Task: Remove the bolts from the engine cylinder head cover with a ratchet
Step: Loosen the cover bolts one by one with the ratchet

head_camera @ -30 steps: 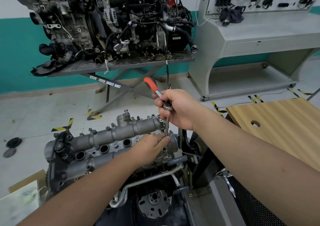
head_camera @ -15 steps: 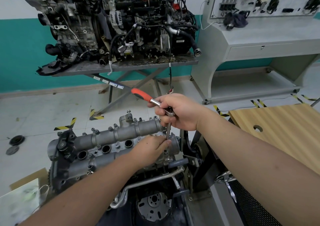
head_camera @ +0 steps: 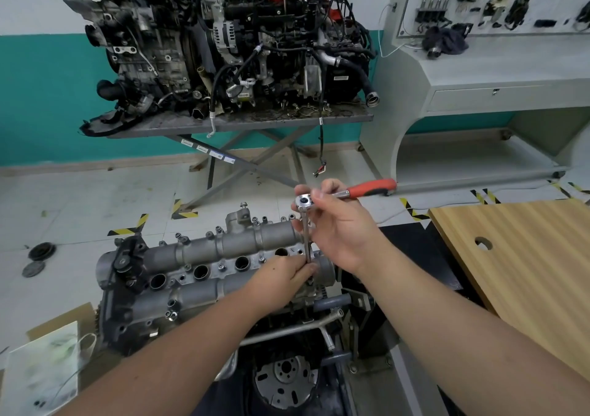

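The grey cylinder head cover [head_camera: 204, 249] lies across the middle, with several bolts [head_camera: 219, 229] standing along its far edge. A ratchet [head_camera: 370, 189] with an orange handle stands on a chrome extension bar [head_camera: 306, 236] at the cover's right end. My right hand [head_camera: 341, 227] grips the ratchet at its head, and the handle points right. My left hand [head_camera: 287, 275] pinches the foot of the extension bar down on the cover. The socket and the bolt under it are hidden by my fingers.
A second engine [head_camera: 223, 48] sits on a metal stand [head_camera: 242, 121] behind. A grey training console [head_camera: 479, 73] is at the right rear, a wooden table [head_camera: 517, 265] at the right. A cardboard box [head_camera: 44, 364] lies at the lower left, two black discs [head_camera: 38, 256] on the floor.
The ratchet handle has swung from pointing left to pointing right, clockwise as seen from above. My right hand has turned with it. My left hand has stayed at the foot of the bar.
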Tool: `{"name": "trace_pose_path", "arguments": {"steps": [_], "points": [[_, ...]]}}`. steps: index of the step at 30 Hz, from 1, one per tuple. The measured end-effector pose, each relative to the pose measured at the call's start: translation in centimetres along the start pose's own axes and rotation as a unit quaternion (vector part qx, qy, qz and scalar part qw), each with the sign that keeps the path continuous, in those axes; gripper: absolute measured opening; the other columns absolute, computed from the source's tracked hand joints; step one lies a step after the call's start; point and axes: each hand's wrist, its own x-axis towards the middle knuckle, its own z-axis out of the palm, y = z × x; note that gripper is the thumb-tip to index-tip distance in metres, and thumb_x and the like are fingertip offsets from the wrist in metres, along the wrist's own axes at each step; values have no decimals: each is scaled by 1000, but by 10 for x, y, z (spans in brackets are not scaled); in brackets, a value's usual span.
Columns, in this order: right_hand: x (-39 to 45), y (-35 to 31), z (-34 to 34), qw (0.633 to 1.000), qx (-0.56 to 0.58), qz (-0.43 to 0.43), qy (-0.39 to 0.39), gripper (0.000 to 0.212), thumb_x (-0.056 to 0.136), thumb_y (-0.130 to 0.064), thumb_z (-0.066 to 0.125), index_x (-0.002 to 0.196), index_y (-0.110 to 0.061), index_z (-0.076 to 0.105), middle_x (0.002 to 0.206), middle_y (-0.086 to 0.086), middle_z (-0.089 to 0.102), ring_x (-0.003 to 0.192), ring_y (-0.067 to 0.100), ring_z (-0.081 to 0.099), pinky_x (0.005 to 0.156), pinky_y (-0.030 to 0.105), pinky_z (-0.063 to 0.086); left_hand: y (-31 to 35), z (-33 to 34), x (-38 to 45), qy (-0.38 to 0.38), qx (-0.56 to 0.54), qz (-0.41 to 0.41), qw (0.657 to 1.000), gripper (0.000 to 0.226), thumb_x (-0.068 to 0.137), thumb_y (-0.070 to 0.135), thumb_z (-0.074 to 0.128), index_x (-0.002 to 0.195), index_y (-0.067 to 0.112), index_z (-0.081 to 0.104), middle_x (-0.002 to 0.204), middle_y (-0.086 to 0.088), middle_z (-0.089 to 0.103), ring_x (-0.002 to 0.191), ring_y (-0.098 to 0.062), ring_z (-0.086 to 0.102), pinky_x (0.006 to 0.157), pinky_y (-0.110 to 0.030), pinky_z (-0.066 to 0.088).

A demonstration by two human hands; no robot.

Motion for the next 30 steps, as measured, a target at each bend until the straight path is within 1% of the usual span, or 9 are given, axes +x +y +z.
{"name": "trace_pose_path", "arguments": {"steps": [4, 6, 9, 13, 17, 19, 22, 26, 30], "points": [[-12, 9, -5, 940, -308, -142, 41, 18, 96, -23, 60, 104, -26, 75, 119, -4, 70, 112, 16, 65, 95, 43, 54, -4, 1, 0, -10, 12, -4, 1000, 37, 105, 41, 44, 70, 30, 47, 65, 6, 56, 58, -6, 51, 52, -21, 33], [-15, 7, -9, 862, -441, -250, 27, 21, 97, -17, 60, 112, -23, 73, 133, -7, 63, 125, 13, 58, 104, 38, 48, -5, 3, 1, -12, 10, -4, 1000, 35, 105, 42, 43, 71, 32, 48, 64, 7, 56, 57, -2, 51, 52, -16, 34], [-16, 0, -13, 715, -601, -354, -33, 24, 93, -6, 62, 115, -6, 72, 141, 13, 56, 128, 25, 56, 107, 38, 45, -7, 4, 1, -2, -7, 11, 1000, 36, 104, 41, 45, 69, 34, 48, 65, 7, 56, 61, -1, 54, 55, -15, 36], [-11, -16, -5, 541, -744, -377, -105, 25, 83, 7, 68, 107, 1, 73, 117, 18, 68, 112, 38, 61, 93, 54, 49, -11, 7, 5, -27, -30, 10, 999, 26, 103, 31, 51, 87, 12, 61, 84, -9, 66, 77, -21, 61, 74, -38, 50], [-9, -31, 13, 432, -832, -303, -170, 36, 96, -26, 51, 125, -10, 65, 106, 10, 62, 98, 31, 57, 86, 47, 45, -10, 3, 1, -29, -16, 0, 999, 35, 104, 43, 43, 102, 19, 68, 84, -1, 69, 73, -11, 62, 66, -18, 48], [-6, -38, 22, 381, -867, -254, -197, 52, 99, -43, 28, 136, -17, 55, 108, 5, 57, 96, 26, 52, 83, 42, 44, -8, 2, 0, -29, 14, 2, 999, 34, 105, 43, 41, 106, 23, 68, 90, 1, 71, 81, -12, 64, 74, -28, 48], [3, -44, 31, 356, -885, -196, -228, 55, 102, -48, 19, 143, -23, 45, 112, 2, 55, 100, 22, 51, 80, 38, 41, -3, 1, 1, -38, 24, -25, 999, 37, 105, 45, 40, 104, 20, 67, 92, -1, 71, 84, -16, 64, 76, -33, 49], [11, -45, 33, 408, -869, -132, -247, 48, 106, -44, 26, 144, -23, 46, 116, 0, 58, 105, 20, 52, 85, 35, 40, 0, 2, 3, -36, 56, -44, 997, 39, 104, 50, 40, 80, 24, 56, 73, 7, 59, 68, -7, 54, 58, -25, 36], [11, -44, 39, 410, -870, -117, -248, 41, 107, -41, 29, 125, -19, 59, 103, 0, 62, 96, 20, 57, 77, 34, 42, 3, 0, 8, -46, 77, -50, 995, 46, 102, 55, 40, 70, 24, 52, 65, 7, 57, 62, -5, 53, 57, -29, 36]]}}
